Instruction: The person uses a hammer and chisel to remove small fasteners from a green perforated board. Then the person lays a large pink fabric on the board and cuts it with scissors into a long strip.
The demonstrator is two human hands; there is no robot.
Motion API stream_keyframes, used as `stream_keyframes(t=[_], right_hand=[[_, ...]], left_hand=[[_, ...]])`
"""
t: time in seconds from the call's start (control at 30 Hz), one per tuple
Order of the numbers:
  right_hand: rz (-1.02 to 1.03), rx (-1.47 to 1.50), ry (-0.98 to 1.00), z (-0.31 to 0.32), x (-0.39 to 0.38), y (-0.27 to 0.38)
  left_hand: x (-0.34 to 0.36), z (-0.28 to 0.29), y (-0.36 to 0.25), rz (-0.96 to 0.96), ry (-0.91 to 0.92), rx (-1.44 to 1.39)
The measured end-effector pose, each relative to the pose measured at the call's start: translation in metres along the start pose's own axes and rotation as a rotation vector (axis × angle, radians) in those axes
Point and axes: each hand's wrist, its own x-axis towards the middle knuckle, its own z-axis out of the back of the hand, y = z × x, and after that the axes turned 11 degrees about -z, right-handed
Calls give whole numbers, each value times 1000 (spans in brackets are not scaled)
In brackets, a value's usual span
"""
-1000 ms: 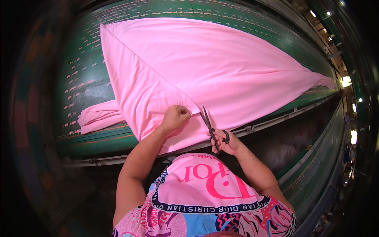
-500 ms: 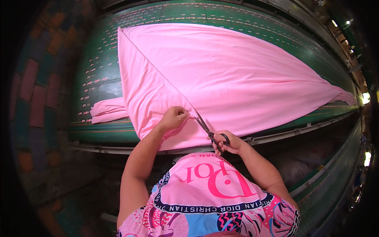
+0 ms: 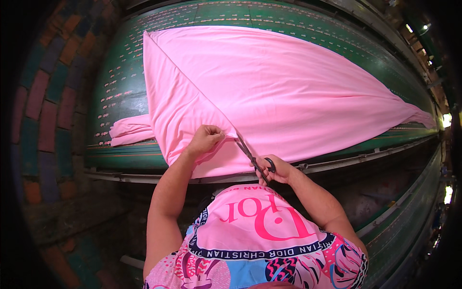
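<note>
A large sheet of pink fabric (image 3: 269, 82) lies spread over a green table, its left part folded over along a diagonal edge. My left hand (image 3: 208, 137) pinches the fabric's edge near the lower end of that fold. In my right hand (image 3: 273, 169) is a pair of dark scissors (image 3: 246, 150), with the fingers in the handle loops. The blades point up and to the left, and their tips meet the cloth just right of my left hand. Exactly how far the blades are apart is hard to make out.
The green table (image 3: 118, 91) carries rows of small pale marks. A metal rail (image 3: 337, 164) runs along its near edge. A bunched strip of pink cloth (image 3: 131, 130) sticks out at the left. Coloured bricks (image 3: 46, 120) lie beyond the table's left end.
My left hand has shifted slightly left and up with the pinched edge. The scissors have moved a little up and left, their tips staying at the cloth.
</note>
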Motion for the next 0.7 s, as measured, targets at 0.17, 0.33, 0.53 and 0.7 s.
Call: stream_keyframes(t=[0.17, 0.33, 0.53, 0.7], right_hand=[[46, -67, 87, -5, -10, -3], [20, 3, -11, -15, 7, -5], [26, 2, -80, -26, 13, -12], [78, 55, -30, -28, 15, -20]], left_hand=[[9, -7, 10, -153, 74, 355], [13, -6, 9, -148, 100, 530], [12, -5, 18, -186, 17, 381], [3, 2, 17, -153, 58, 137]])
